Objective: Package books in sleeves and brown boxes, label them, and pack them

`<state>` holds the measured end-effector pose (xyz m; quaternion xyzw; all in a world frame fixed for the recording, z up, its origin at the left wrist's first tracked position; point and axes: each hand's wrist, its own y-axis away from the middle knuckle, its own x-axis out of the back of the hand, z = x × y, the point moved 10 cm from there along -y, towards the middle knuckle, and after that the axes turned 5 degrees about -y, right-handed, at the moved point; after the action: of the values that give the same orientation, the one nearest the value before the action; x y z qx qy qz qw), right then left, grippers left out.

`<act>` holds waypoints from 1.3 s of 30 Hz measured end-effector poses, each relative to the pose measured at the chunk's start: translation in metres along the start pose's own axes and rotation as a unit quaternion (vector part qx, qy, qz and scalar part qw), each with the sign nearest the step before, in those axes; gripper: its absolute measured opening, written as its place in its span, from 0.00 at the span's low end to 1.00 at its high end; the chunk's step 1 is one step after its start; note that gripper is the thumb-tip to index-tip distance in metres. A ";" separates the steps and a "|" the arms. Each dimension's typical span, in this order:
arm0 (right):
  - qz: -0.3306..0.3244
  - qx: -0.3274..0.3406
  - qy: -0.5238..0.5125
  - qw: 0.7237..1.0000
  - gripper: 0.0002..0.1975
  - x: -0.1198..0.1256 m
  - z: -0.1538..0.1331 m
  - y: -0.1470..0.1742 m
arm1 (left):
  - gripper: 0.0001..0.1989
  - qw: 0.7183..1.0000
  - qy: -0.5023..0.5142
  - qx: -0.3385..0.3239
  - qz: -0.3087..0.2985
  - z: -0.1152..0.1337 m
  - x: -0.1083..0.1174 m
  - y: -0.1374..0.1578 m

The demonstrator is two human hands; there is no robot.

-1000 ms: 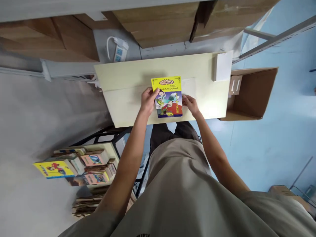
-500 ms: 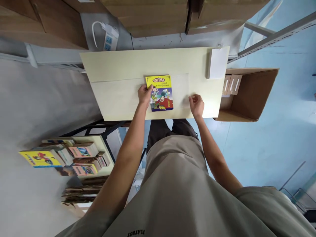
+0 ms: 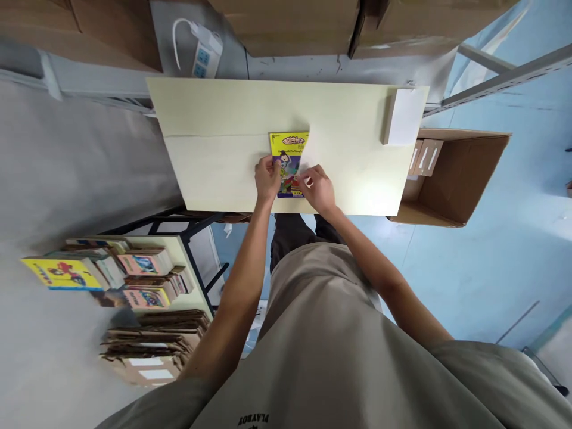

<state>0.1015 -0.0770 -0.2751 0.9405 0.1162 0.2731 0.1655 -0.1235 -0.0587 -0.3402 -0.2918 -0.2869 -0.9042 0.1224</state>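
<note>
A comic book (image 3: 286, 173) with a yellow and purple cover lies face up on the pale board tabletop (image 3: 214, 173). My left hand (image 3: 268, 179) grips its left edge, thumb on the cover and fingers curled at the side. From the right, a thin white sheet of paper (image 3: 309, 150) is folded up and over part of the cover. My right hand (image 3: 318, 189) pinches that sheet near the book's lower right and hides that part of the cover.
A stack of white paper (image 3: 404, 117) sits at the board's right end. Beside it stands an open cardboard box (image 3: 465, 179) with small cartons inside. Cardboard boxes (image 3: 295, 30) and a power strip (image 3: 208, 56) are behind. At lower left are stacked books (image 3: 143, 265) and flattened cardboard (image 3: 156, 336).
My right hand has moved left to the book, bringing the sheet's right side up and over the cover. My left hand stays at the book's left edge. The view has shifted slightly.
</note>
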 end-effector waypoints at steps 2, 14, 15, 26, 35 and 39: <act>-0.038 -0.004 0.034 0.999 0.08 -0.028 -0.005 -0.013 | 0.22 1.000 -0.004 -0.003 0.013 -0.001 0.002 0.017; -0.080 -0.045 0.066 0.994 0.15 -0.067 0.006 -0.024 | 0.12 0.999 -0.048 -0.011 0.012 0.001 -0.011 0.026; -0.078 -0.044 0.068 0.994 0.15 -0.067 0.004 -0.024 | 0.11 0.999 -0.053 -0.007 0.012 0.000 -0.011 0.023; -0.095 0.004 0.101 0.990 0.09 -0.087 -0.012 -0.023 | 0.07 0.998 -0.054 0.007 -0.034 -0.012 0.005 0.015; 0.084 -0.066 0.023 0.994 0.18 0.003 0.061 -0.053 | 0.08 0.999 -0.039 -0.006 -0.003 -0.014 0.007 0.019; 0.066 -0.106 -0.003 0.992 0.19 -0.002 0.080 -0.086 | 0.08 0.998 -0.056 -0.016 0.013 -0.007 0.005 0.025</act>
<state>0.1326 -0.0187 -0.3718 0.9239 0.0235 0.2918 0.2464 -0.1209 -0.0834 -0.3304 -0.3480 -0.2752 -0.8890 0.1132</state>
